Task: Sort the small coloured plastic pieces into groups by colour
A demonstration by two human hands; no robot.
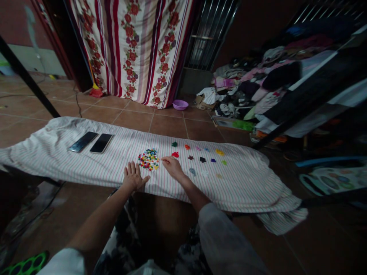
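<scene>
Two bare hands at a mixed pile of small coloured pieces (148, 159) on a striped-cloth-covered counter (246, 183).
The left hand (132, 178) lies palm-down beside the pile, its grip open; the right hand (173, 168) is at the pile's right edge, its grip pinched closed, on what I cannot tell. Single-colour clusters (202, 159) sit farther right, two smartphones (101, 143) to the left.
</scene>
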